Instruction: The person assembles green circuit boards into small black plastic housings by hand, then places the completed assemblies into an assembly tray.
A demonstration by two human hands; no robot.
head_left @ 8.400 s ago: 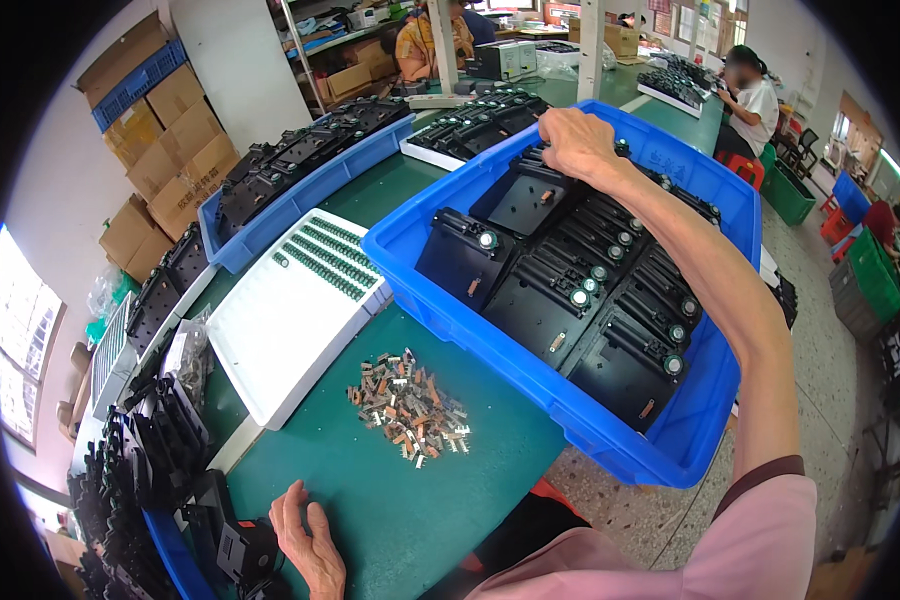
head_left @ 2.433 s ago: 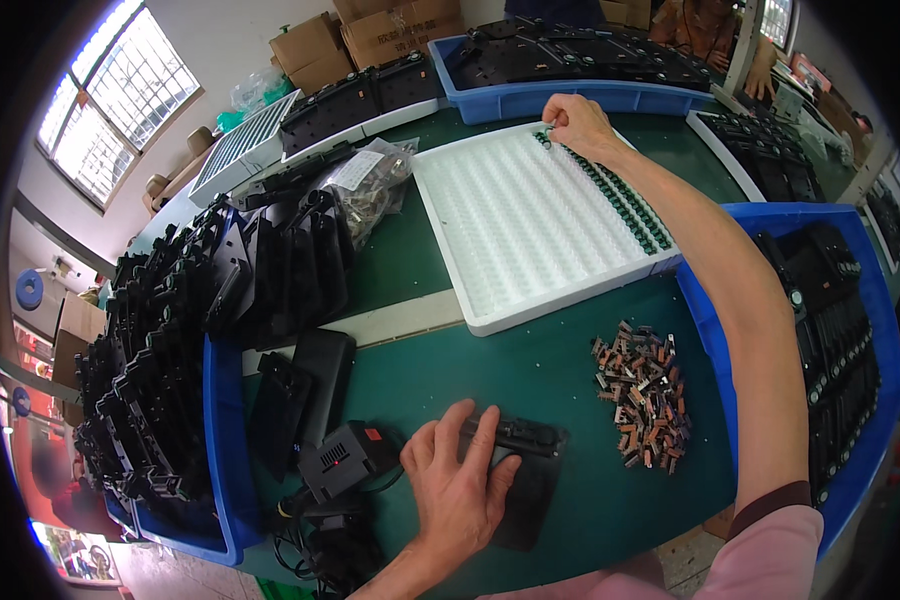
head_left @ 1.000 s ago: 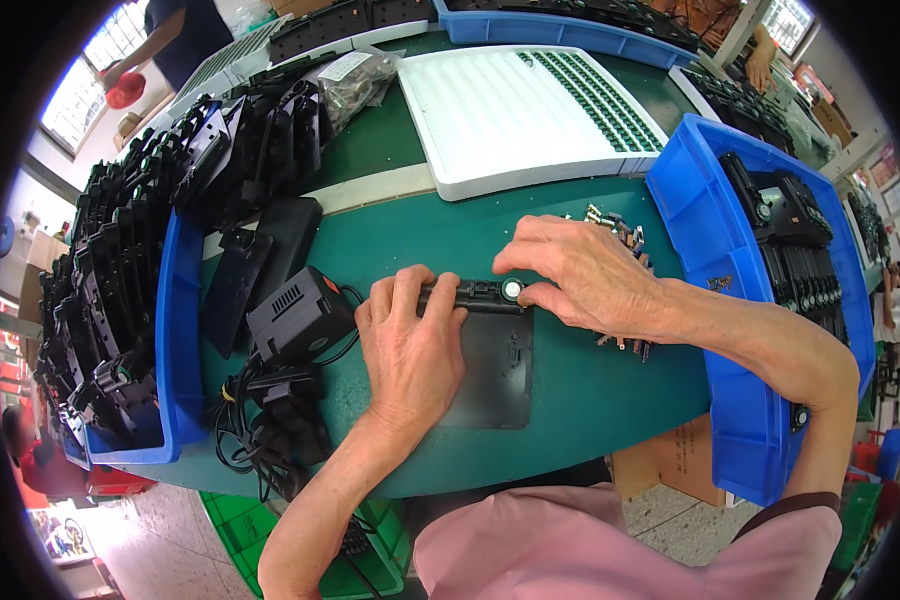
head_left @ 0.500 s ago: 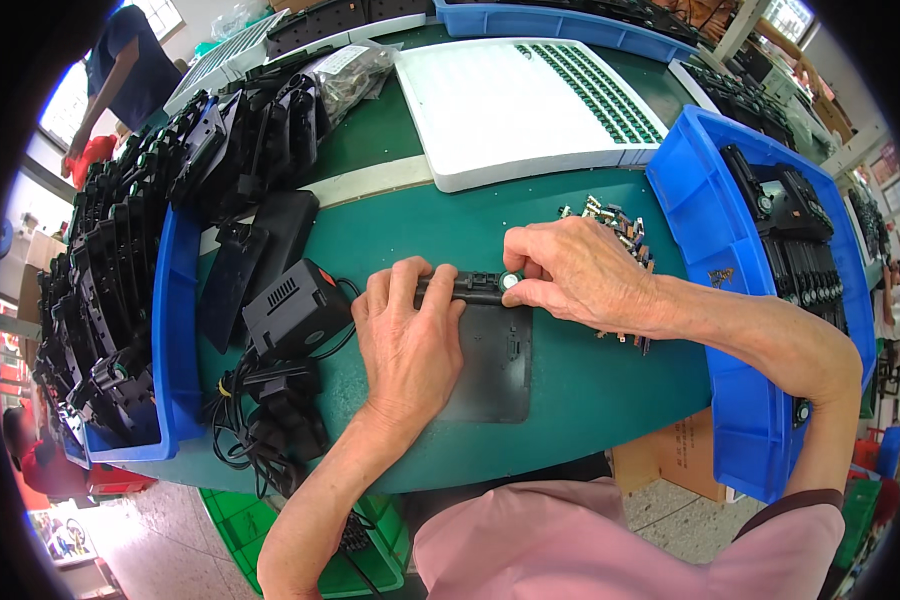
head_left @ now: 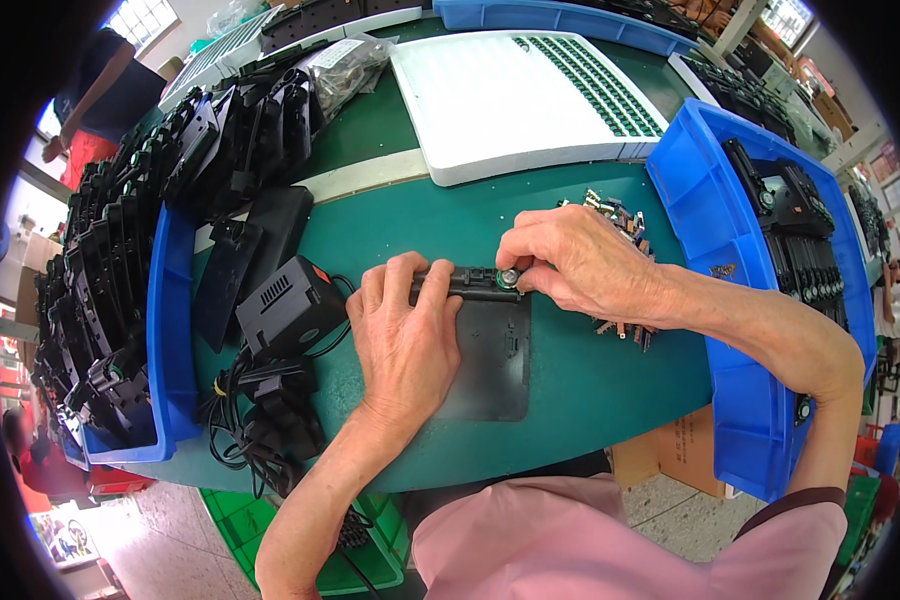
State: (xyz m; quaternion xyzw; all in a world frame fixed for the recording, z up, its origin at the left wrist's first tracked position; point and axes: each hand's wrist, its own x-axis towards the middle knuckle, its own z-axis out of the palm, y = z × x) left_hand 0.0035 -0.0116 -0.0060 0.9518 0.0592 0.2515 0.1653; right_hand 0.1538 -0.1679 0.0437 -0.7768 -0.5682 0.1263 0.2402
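In front of me on the green table lies a black plastic part [head_left: 485, 360], a flat panel with a thick bar along its far edge. My left hand [head_left: 402, 335] presses its fingers over the left end of that bar and holds it down. At the bar's right end, my right hand [head_left: 580, 262] pinches a small round component [head_left: 508, 278], silver-faced with a green rim, between thumb and fingers. The component sits at the end of the bar; its underside is hidden. Right of my right hand lies a pile of small metal-and-coloured parts [head_left: 625, 225].
Blue bins of black parts stand left [head_left: 175, 330] and right [head_left: 710, 190]. A white foam tray [head_left: 490, 100] with rows of green components lies beyond. A black boxy device [head_left: 290, 305] and coiled cables [head_left: 235, 420] lie left. Another person [head_left: 105, 85] stands far left.
The round component has tilted and come slightly left and down against the bar's end, with my right fingers following. My left hand stays on the bar. The person at far left has shifted left.
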